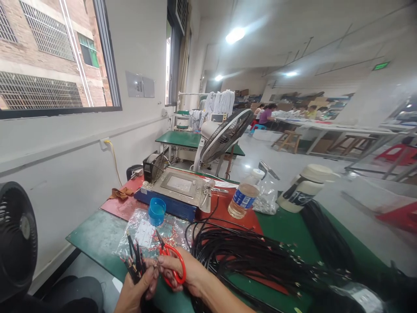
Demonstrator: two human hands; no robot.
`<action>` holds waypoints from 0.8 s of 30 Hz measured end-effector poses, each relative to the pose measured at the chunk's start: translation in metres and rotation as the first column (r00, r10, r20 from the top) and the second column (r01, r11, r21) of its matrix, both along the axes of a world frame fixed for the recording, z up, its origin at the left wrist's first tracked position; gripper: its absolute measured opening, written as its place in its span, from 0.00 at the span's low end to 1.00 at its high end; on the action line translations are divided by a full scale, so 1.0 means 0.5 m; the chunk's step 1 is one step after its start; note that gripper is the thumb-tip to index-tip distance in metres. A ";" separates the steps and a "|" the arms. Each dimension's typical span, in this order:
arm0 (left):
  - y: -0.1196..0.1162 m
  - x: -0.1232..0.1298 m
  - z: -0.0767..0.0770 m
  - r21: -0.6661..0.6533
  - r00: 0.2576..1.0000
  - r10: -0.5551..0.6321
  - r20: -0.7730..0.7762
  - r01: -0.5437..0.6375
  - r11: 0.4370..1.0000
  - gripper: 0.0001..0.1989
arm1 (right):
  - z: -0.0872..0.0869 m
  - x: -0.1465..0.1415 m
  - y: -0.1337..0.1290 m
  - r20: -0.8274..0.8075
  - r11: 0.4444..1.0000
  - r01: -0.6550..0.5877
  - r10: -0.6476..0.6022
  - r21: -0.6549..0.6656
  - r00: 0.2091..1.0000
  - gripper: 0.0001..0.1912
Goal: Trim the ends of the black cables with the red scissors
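My left hand (140, 287) is wrapped round several black cables (134, 261) whose stripped ends show coloured wires and point upward. Close against it, my right hand (172, 269) has red-handled scissors (183, 266) hooked in its fingers, the dark blades (159, 239) pointing up and away. Thumb and fingertips of both hands meet near the cable ends; anything tiny pinched there is hidden. Beyond them lies a clear plastic bag (130, 237) strewn with small red and white bits. A blue cup (157, 212) stands on that bag.
A large bundle of black cables (241, 252) spreads across the table's right. Behind the cup sits a blue machine (172, 198) with a metal top. A labelled bottle (243, 195), a beige jug (302, 187) and fans (224, 134) stand around. People (267, 114) sit at far tables.
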State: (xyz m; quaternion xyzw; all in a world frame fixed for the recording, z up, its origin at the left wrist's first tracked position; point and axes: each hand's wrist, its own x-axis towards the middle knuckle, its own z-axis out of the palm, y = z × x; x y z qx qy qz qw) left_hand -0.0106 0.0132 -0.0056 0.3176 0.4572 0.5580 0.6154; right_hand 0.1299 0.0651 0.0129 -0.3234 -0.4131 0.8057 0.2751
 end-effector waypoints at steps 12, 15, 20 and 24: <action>0.003 0.007 0.006 0.008 0.999 0.027 -0.045 -0.027 1.000 0.19 | -0.003 -0.003 -0.003 0.040 0.997 0.030 -0.033 0.070 0.999 0.27; 0.005 0.005 0.004 0.004 0.999 0.014 -0.030 -0.014 1.000 0.19 | -0.002 -0.005 -0.005 0.060 0.992 0.061 -0.068 0.112 0.996 0.28; 0.007 0.005 -0.005 0.014 0.998 0.058 -0.013 -0.057 0.998 0.19 | 0.000 -0.007 -0.007 0.064 0.963 0.136 -0.155 0.232 0.986 0.28; 0.007 0.005 -0.011 0.012 0.999 0.039 -0.022 -0.039 0.999 0.19 | -0.001 -0.008 -0.007 0.097 0.967 0.115 -0.140 0.225 0.985 0.29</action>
